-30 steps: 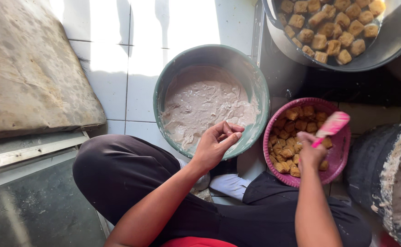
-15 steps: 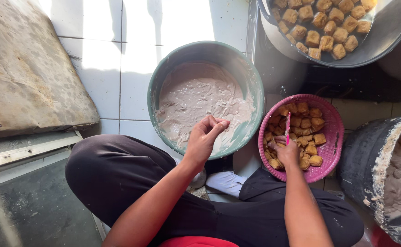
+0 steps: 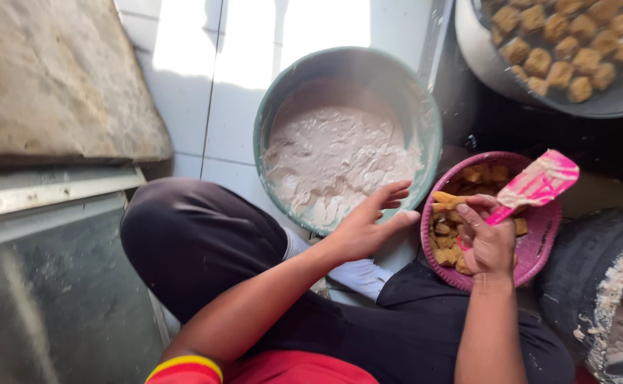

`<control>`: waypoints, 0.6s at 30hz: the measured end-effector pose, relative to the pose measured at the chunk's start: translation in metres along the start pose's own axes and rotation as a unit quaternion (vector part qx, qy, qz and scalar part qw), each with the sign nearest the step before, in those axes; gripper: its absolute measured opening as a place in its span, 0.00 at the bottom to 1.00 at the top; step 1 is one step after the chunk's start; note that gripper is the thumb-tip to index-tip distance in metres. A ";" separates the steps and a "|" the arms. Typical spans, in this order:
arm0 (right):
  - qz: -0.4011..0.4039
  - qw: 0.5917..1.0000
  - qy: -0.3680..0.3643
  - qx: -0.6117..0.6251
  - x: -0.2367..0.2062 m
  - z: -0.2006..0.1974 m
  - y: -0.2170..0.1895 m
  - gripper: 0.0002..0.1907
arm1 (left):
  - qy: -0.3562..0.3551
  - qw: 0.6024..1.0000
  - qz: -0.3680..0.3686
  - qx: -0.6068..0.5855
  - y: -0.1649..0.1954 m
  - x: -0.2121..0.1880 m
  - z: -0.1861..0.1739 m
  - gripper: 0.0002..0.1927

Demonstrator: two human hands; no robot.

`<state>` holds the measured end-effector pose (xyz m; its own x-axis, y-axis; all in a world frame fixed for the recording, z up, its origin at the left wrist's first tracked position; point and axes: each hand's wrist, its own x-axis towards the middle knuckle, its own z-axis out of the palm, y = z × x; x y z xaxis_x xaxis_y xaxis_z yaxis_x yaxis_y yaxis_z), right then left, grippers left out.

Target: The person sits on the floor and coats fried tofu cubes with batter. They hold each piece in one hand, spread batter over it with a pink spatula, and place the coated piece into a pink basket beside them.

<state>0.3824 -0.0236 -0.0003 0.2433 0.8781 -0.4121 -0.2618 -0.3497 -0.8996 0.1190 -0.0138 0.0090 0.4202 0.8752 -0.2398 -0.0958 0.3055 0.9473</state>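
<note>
Floor: white tiles (image 3: 183,85) are seen under a patch of sunlight, with a worn stone slab (image 3: 48,78) laid at the upper left and a metal strip below it.
Green basin: a large round green basin (image 3: 425,121) is set on the tiles, filled with pale, thick batter (image 3: 336,156).
Metal pan: at the upper right, a grey pan (image 3: 610,99) is loaded with browned fried cubes (image 3: 560,43).
Grey bucket: a batter-smeared bucket (image 3: 595,284) is cut off at the lower right edge.
Pink basket: a round pink basket (image 3: 539,245) is placed just beside the basin, holding golden fried tofu pieces (image 3: 482,174).
Left hand: the left hand (image 3: 368,227) is held open with fingers spread, resting at the basin's near rim; nothing is gripped.
Right hand: the right hand (image 3: 485,238) is closed around the handle of a pink spatula (image 3: 539,181), whose batter-coated blade is raised over the basket.
</note>
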 end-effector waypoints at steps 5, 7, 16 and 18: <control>0.010 0.989 -0.133 0.058 -0.021 0.068 0.005 0.11 | 0.029 0.994 0.004 -0.106 -0.011 0.000 0.011 0.23; 0.023 0.991 -0.133 0.007 -0.014 0.087 0.007 0.08 | 0.095 0.985 -0.021 -0.144 -0.011 0.006 0.000 0.18; -0.271 0.646 -0.245 -0.671 0.017 0.099 0.069 0.10 | 0.271 0.942 0.117 -0.161 -0.002 0.005 -0.052 0.08; -0.234 0.551 -0.247 -0.762 0.024 0.098 0.088 0.10 | 0.245 0.919 0.143 -0.273 -0.002 0.009 -0.052 0.07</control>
<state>0.2734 -0.0015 -0.0750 -0.4313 0.8385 -0.3332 0.9015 0.4149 -0.1229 0.0757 0.0126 -0.0060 -0.1367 0.9720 -0.1910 -0.6337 0.0624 0.7711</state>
